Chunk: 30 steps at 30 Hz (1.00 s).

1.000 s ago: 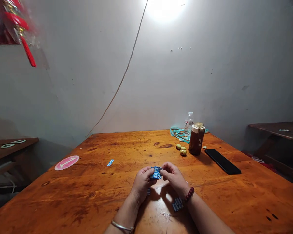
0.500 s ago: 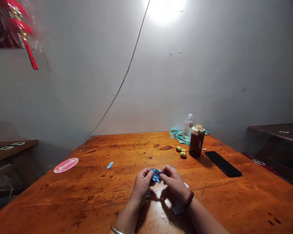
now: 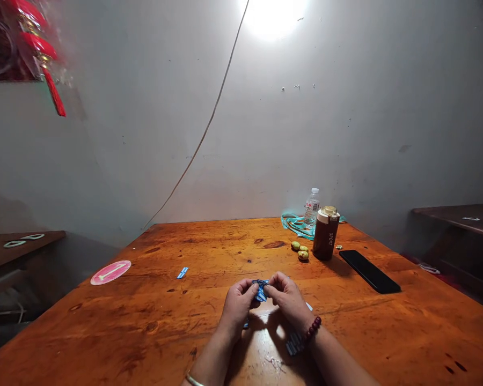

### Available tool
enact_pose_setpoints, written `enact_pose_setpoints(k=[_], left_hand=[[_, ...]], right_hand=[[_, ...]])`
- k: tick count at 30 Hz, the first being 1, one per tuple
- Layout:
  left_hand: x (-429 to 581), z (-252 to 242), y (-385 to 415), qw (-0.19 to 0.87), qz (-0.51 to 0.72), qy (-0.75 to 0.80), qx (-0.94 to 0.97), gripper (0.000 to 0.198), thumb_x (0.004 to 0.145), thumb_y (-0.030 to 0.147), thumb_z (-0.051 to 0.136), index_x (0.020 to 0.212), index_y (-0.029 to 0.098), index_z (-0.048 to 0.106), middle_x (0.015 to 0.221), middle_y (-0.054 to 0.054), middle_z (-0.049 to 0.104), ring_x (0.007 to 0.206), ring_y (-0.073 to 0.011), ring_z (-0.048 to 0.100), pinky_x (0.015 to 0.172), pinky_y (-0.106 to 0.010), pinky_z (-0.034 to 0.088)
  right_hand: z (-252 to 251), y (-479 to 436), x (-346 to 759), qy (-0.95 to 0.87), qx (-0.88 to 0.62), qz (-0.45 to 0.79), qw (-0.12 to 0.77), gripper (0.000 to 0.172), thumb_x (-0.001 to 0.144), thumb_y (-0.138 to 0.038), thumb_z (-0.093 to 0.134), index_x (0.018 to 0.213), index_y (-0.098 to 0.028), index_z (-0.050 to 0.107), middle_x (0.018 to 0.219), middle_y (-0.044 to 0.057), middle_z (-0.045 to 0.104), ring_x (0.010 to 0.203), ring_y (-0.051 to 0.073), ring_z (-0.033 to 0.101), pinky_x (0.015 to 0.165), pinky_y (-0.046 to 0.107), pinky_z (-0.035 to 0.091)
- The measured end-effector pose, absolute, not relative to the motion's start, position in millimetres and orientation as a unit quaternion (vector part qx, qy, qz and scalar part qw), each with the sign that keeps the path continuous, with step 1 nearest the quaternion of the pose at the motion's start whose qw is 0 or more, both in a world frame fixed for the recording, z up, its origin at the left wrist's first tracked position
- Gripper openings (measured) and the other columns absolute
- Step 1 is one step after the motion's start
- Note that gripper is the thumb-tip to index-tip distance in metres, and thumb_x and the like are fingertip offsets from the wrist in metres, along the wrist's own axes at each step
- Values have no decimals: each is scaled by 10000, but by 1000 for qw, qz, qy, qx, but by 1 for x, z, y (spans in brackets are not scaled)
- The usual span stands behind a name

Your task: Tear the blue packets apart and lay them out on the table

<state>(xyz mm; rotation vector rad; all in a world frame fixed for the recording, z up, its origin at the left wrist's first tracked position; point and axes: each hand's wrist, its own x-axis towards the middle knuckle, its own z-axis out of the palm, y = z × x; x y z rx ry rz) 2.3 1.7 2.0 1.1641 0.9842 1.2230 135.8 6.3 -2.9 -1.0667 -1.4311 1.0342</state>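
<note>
Both my hands meet over the wooden table (image 3: 153,321), near its front edge. My left hand (image 3: 236,308) and my right hand (image 3: 288,301) pinch a small folded blue paper piece (image 3: 261,290) between their fingertips, a little above the tabletop. A blue striped strip (image 3: 293,343) lies on the table under my right wrist, by the red bead bracelet. Another bit of blue paper (image 3: 246,323) shows below my left hand. One loose blue strip (image 3: 182,273) lies further off to the left.
At the back right stand a brown flask (image 3: 325,234), a clear water bottle (image 3: 311,206), a few small green fruits (image 3: 300,250) and a teal cord (image 3: 294,222). A black phone (image 3: 369,271) lies at right. A pink round sticker (image 3: 110,272) sits at left.
The blue piece looks narrower and more folded between my fingertips, and my hands have closed in on it slightly. The camera view shifted a little.
</note>
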Motion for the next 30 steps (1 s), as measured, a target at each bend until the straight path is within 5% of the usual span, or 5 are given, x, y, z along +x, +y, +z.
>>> enact_pose_setpoints(k=[10,20,30], left_hand=[[2,5,-2,602,506,394,476,261,646,367,625,689,111,600,587,-2,540,502,-63,449,479,-165,350],[-1,10,-8,722,469,345,373,213,683,328,609,783,141,597,724,-31,596,657,-105,553,552,-177,409],[-1,9,-8,718,442,343,415,271,701,375,584,782,117,605,690,-36,601,608,-99,566,511,-173,409]], right_hand=[[3,3,136,-565,-398,499,522,119,668,-259,559,690,-168,485,613,-40,483,531,82,419,469,192,343],[5,1,137,-586,-369,464,553,123,687,-247,565,631,-156,504,598,-37,481,587,96,447,558,214,372],[6,-1,140,-636,-402,391,530,134,687,-311,568,697,-177,567,683,-2,536,659,132,503,593,248,416]])
